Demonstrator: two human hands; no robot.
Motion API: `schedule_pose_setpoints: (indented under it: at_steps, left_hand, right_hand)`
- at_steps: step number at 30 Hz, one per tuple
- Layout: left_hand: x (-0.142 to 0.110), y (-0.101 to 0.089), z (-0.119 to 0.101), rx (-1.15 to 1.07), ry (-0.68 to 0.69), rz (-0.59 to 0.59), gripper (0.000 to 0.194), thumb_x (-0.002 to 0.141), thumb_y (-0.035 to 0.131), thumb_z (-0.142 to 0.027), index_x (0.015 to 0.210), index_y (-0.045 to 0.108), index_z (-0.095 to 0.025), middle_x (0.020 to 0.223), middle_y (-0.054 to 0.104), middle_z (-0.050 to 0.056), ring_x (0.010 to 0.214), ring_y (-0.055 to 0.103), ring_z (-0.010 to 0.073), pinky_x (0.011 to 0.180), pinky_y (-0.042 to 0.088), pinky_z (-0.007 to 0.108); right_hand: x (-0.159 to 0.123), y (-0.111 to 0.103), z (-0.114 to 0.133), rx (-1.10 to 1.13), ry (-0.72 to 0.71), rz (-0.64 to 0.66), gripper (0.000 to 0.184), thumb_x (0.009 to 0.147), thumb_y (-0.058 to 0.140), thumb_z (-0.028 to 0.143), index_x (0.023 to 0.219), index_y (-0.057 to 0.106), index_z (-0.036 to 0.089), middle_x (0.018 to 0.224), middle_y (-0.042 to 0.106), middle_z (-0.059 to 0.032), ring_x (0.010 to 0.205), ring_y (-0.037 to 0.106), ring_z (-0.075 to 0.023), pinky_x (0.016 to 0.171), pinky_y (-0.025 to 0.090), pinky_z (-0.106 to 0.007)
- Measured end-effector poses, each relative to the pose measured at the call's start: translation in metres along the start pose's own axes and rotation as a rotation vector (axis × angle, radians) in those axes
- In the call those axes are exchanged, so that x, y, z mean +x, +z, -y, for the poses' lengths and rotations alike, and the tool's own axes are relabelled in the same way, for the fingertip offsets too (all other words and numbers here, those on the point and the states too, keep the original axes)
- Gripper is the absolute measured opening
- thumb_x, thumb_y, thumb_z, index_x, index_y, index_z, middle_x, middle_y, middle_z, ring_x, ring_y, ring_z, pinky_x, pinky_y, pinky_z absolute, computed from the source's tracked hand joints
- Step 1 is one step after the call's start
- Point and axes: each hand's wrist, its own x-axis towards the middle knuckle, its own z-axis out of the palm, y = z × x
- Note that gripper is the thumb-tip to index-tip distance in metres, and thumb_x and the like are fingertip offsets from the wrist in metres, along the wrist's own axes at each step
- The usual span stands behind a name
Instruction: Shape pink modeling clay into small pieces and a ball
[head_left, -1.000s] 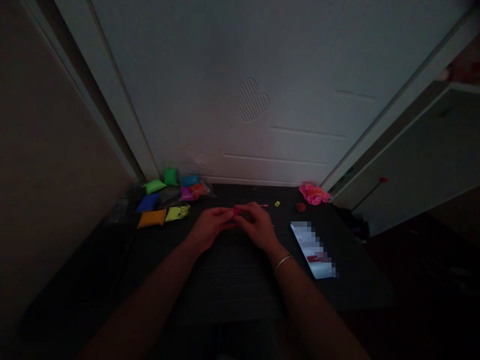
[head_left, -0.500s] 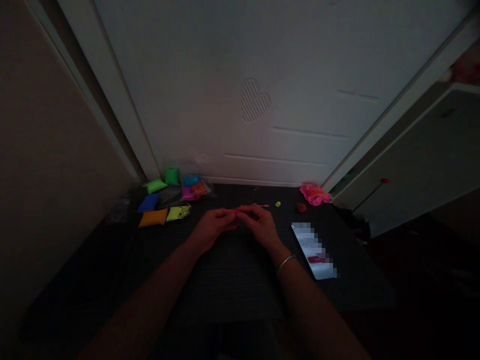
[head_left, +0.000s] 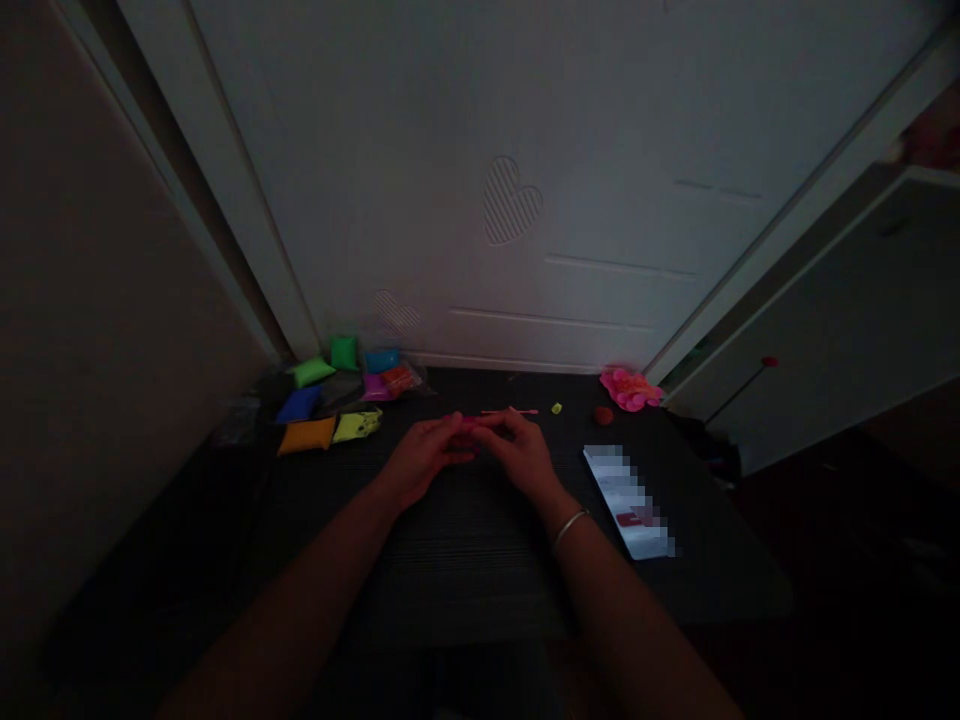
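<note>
Lying between the fingertips of both hands, toward the far side of the dark table point(head_left: 450, 570): one small pink piece point(head_left: 469, 424). Long axis: the visible part ran roughly crosswise, from one hand to the other. Fingers covered its ends, so which way it pointed could not be told; nor could contact with the tabletop.

Left hand point(head_left: 420, 458): thumb and fingers pinched the piece from the left. Right hand point(head_left: 523, 452): thumb and forefinger pinched it from the right; a thin bracelet point(head_left: 571, 527) circled the wrist.

Behind the right hand: one slender pink stick point(head_left: 517, 411), flat on the table, its length also crosswise.

Right of the stick, in order: one small yellow bit point(head_left: 556, 408), one reddish-brown lump point(head_left: 602, 416), one pink petalled object point(head_left: 631, 390). Nearer the person: one lit phone point(head_left: 628, 505), set aslant.

At left: a group of coloured packets, the orange packet point(head_left: 307, 436) and yellow packet point(head_left: 352, 427) foremost, touching or nearly so.
</note>
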Motion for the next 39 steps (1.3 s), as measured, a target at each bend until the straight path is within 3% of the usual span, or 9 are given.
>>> schedule_pose_setpoints:
  at_steps: [6, 9, 12, 15, 21, 30, 34, 39]
  left_hand:
    - [0.002, 0.000, 0.001, -0.041, -0.032, -0.035, 0.024, 0.072, 0.062, -0.034, 0.075, 0.066, -0.011, 0.074, 0.067, 0.008, 0.071, 0.059, 0.0152, 0.068, 0.047, 0.029]
    - [0.004, -0.002, 0.003, -0.094, -0.073, -0.043, 0.024, 0.073, 0.060, -0.034, 0.075, 0.066, -0.012, 0.073, 0.066, 0.008, 0.069, 0.060, 0.0151, 0.067, 0.047, 0.029]
    - [0.004, -0.002, 0.003, -0.132, -0.105, -0.044, 0.022, 0.075, 0.058, -0.034, 0.076, 0.065, -0.012, 0.074, 0.066, 0.007, 0.069, 0.060, 0.0153, 0.067, 0.048, 0.030]
    - [0.003, 0.000, 0.001, -0.149, -0.126, -0.044, 0.022, 0.076, 0.057, -0.032, 0.076, 0.065, -0.012, 0.075, 0.066, 0.007, 0.069, 0.061, 0.0152, 0.066, 0.049, 0.030]
    - [0.002, 0.001, 0.000, -0.140, -0.126, -0.059, 0.021, 0.077, 0.057, -0.031, 0.076, 0.065, -0.012, 0.075, 0.065, 0.007, 0.068, 0.060, 0.0152, 0.065, 0.049, 0.030]
    - [0.000, 0.003, 0.003, -0.014, -0.023, -0.054, 0.019, 0.069, 0.065, -0.030, 0.075, 0.067, -0.011, 0.074, 0.064, 0.006, 0.068, 0.057, 0.0127, 0.064, 0.048, 0.026]
    - [0.003, 0.002, 0.005, 0.029, -0.025, -0.078, 0.014, 0.062, 0.071, -0.021, 0.073, 0.068, -0.012, 0.071, 0.062, 0.003, 0.064, 0.056, 0.0096, 0.059, 0.046, 0.022]
    - [0.005, 0.000, 0.007, 0.014, -0.017, -0.059, 0.016, 0.062, 0.071, -0.024, 0.073, 0.068, -0.013, 0.073, 0.062, 0.004, 0.063, 0.054, 0.0083, 0.058, 0.046, 0.021]
  right_hand:
    - [-0.001, 0.004, 0.001, 0.092, 0.086, 0.011, 0.018, 0.065, 0.067, 0.032, 0.075, 0.066, 0.017, 0.077, 0.068, -0.0024, 0.071, 0.061, -0.0142, 0.065, 0.048, -0.026]
    - [0.000, 0.003, 0.004, 0.110, 0.136, 0.010, 0.019, 0.065, 0.065, 0.034, 0.075, 0.066, 0.018, 0.073, 0.067, -0.0017, 0.063, 0.059, -0.0126, 0.056, 0.047, -0.024]
    - [0.001, 0.001, 0.004, 0.115, 0.190, 0.004, 0.023, 0.067, 0.063, 0.038, 0.075, 0.066, 0.017, 0.064, 0.063, 0.0005, 0.046, 0.048, -0.0075, 0.040, 0.037, -0.020]
    - [0.002, 0.000, 0.000, 0.123, 0.197, 0.007, 0.027, 0.069, 0.060, 0.041, 0.074, 0.066, 0.016, 0.057, 0.058, 0.0023, 0.038, 0.037, -0.0043, 0.034, 0.028, -0.018]
    - [0.003, 0.000, -0.006, 0.160, 0.198, 0.017, 0.026, 0.066, 0.062, 0.041, 0.073, 0.065, 0.016, 0.057, 0.057, 0.0030, 0.038, 0.036, -0.0037, 0.034, 0.027, -0.018]
    - [0.002, 0.001, -0.002, 0.192, 0.235, 0.031, 0.023, 0.063, 0.065, 0.037, 0.069, 0.063, 0.015, 0.055, 0.056, 0.0040, 0.038, 0.036, -0.0034, 0.034, 0.026, -0.018]
    - [0.001, 0.002, -0.005, 0.218, 0.258, 0.027, 0.024, 0.066, 0.063, 0.039, 0.070, 0.063, 0.015, 0.049, 0.049, 0.0058, 0.037, 0.034, -0.0033, 0.033, 0.025, -0.017]
    - [0.001, 0.003, -0.005, 0.310, 0.280, 0.029, 0.029, 0.070, 0.059, 0.043, 0.072, 0.063, 0.015, 0.048, 0.046, 0.0061, 0.037, 0.034, -0.0033, 0.032, 0.024, -0.016]
